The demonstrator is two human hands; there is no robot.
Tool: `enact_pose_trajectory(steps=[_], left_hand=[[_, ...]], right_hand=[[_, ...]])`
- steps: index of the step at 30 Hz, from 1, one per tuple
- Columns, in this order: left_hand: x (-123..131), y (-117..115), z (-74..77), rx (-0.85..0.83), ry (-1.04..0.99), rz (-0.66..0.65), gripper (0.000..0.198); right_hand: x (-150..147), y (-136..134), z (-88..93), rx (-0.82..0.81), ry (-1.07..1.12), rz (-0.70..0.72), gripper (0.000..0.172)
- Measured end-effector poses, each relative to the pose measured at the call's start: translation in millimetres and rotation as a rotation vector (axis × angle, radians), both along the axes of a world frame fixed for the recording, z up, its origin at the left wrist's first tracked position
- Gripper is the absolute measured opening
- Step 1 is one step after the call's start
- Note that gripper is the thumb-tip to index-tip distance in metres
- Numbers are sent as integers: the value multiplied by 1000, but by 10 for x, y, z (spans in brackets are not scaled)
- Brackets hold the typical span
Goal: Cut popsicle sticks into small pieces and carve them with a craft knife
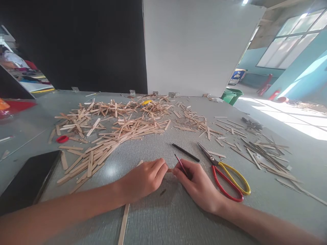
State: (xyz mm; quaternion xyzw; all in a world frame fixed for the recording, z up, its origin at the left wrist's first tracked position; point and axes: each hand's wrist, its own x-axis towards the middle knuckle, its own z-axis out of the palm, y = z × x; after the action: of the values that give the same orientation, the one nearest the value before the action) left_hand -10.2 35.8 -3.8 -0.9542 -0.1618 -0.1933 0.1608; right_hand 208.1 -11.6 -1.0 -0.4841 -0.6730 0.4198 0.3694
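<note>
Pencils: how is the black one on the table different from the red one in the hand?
The black pencil lies flat on the table, touched by nobody; the red pencil is pinched in the right hand. The black one shows its whole length; the red one tilts up and is partly hidden by that hand. The left hand grips a wooden stick nearby. Both pencils are thin and straight.

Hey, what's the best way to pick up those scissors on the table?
Take the scissors by the red and yellow loops, coming in from the near right, beside the right hand. They lie flat, with the loops nearest you and the blades pointing away and to the left.
</note>
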Motion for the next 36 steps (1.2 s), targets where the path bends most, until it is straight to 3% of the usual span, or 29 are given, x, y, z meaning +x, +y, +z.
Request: enact_pose_trajectory(steps=[5,13,21,25,28,32,36], left_hand=[[9,14,-34,-206,-77,93,31],[-25,43,-33,-587,-249,107,20],[-3,31,67,-1120,-362,120,26],[85,6,138,-1495,-387,140,39],[116,-4,150,-1708,-415,127,34],[99,-9,151,-1766,-541,154,27],[74,-15,170,-1655,-656,206,28]], right_hand=[[5,-1,-6,-21,17,-19,30],[0,12,-24,-33,82,-135,33],[-9,41,-46,17,112,-212,28],[-3,27,-29,45,132,-245,28],[-4,17,-35,3,138,-239,29],[1,23,-68,12,146,-258,23],[10,19,-59,-21,115,-207,27]])
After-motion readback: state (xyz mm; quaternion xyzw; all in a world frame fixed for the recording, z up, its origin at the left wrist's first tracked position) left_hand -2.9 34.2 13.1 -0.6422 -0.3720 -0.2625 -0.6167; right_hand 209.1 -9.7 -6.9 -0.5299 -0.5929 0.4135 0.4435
